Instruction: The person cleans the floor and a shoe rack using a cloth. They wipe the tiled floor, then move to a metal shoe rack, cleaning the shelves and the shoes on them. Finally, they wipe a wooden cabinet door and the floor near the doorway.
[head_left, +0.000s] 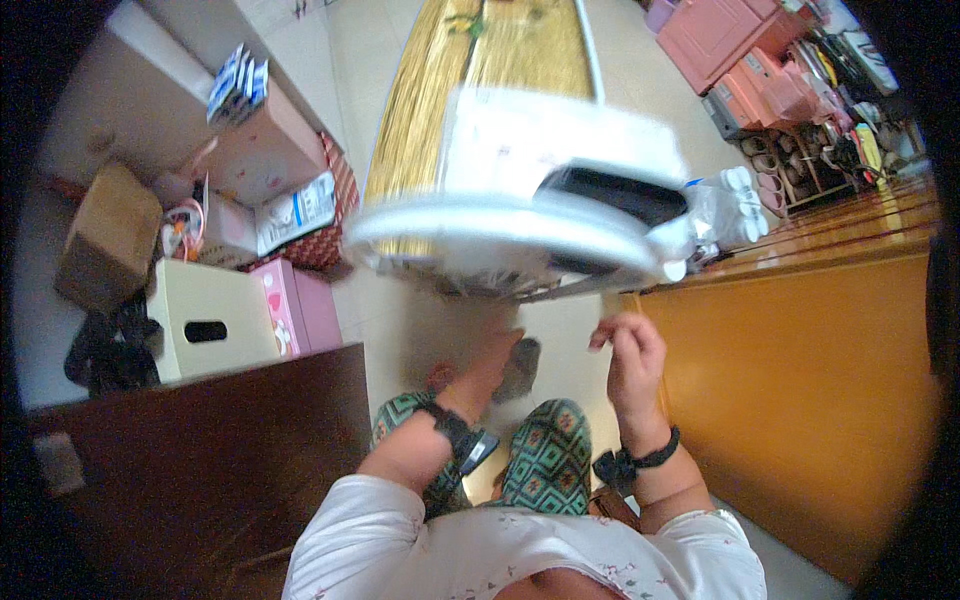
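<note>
My left hand (495, 349) reaches forward over the floor, blurred, its fingertips near the underside of a white round-rimmed object (502, 221); whether it holds anything cannot be made out. To its right my right hand (636, 349) is raised with loosely bent fingers and nothing visible in them. Both wrists carry black straps with small devices. Behind the white rim, a blurred white object (555, 139) and a dark rounded item (615, 196) rest on a wood-patterned table (409, 112). White bottle-like items (739, 202) in clear plastic are at its right.
Left of me are a dark brown panel (225, 450), a cream box (225, 300) with an oval hole, a pink box (311, 307) and a cardboard box (112, 236). An orange-brown wooden panel (795, 352) borders the right side. Beyond it stands a shoe rack (810, 176).
</note>
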